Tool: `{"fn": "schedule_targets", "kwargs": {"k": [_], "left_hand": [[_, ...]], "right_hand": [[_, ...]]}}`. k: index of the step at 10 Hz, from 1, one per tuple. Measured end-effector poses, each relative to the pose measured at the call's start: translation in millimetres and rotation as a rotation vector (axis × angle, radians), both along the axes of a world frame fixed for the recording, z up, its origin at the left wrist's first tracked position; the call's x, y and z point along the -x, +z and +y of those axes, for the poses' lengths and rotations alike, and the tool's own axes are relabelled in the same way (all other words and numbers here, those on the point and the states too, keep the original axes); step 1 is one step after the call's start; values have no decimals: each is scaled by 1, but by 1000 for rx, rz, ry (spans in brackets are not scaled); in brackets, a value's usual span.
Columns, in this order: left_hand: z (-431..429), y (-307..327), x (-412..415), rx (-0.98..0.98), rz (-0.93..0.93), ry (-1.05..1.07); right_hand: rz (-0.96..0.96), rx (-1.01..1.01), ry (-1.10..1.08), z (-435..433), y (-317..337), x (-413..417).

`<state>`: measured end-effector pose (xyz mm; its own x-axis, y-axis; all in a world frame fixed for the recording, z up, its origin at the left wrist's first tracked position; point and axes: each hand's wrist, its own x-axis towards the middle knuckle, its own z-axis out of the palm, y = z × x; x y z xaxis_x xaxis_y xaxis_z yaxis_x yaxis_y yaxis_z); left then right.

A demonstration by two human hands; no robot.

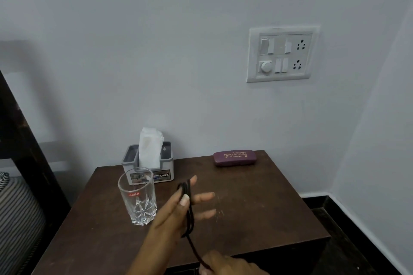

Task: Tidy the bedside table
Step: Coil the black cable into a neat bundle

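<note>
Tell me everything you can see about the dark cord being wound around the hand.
The thin dark cord looks like a matte black cable. Several loops of it are wrapped around the fingers of the left hand, held above the dark brown wooden bedside table. The thumb presses the loops in place. One strand trails down and to the right into the right hand at the bottom edge. Its ends are not visible.

A single head-worn wide-angle camera is looking forward and down from standing height at a dark bench [257, 205] in a room corner, close enough that the hands are entering at the bottom edge. It is facing the wall [178, 51], taking in a switch panel [282, 54] at upper right and a bed frame [20, 140] at left.
</note>
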<state>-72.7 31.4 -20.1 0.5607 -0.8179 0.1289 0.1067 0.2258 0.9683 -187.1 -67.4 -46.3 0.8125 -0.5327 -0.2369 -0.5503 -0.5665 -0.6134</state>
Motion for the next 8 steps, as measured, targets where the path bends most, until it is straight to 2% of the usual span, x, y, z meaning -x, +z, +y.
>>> {"fn": "schedule_targets", "kwargs": {"k": [1, 2, 3, 4, 5, 6, 7, 8], "left_hand": [[7, 4, 8, -102, -222, -116], [15, 16, 10, -151, -247, -223], [16, 21, 5, -188, -105, -450], [16, 17, 5, 22, 301, -651], [8, 16, 7, 309, 584, -739], [-5, 13, -1, 440, 642, -737], [-8, 13, -6, 449, 639, -628], [-10, 19, -6, 447, 635, -481]], "right_hand": [[-7, 293, 222, 30, 63, 31], [-135, 483, 106, 10, 89, 46], [-314, 609, 69, -3, 100, 41], [-638, 342, 10, -21, 81, 33], [-682, 336, -63, -14, 61, 25], [-638, 455, -80, -5, 23, 18], [-443, 438, -137, -3, 16, 11], [-227, 102, -120, 3, 18, 14]]}}
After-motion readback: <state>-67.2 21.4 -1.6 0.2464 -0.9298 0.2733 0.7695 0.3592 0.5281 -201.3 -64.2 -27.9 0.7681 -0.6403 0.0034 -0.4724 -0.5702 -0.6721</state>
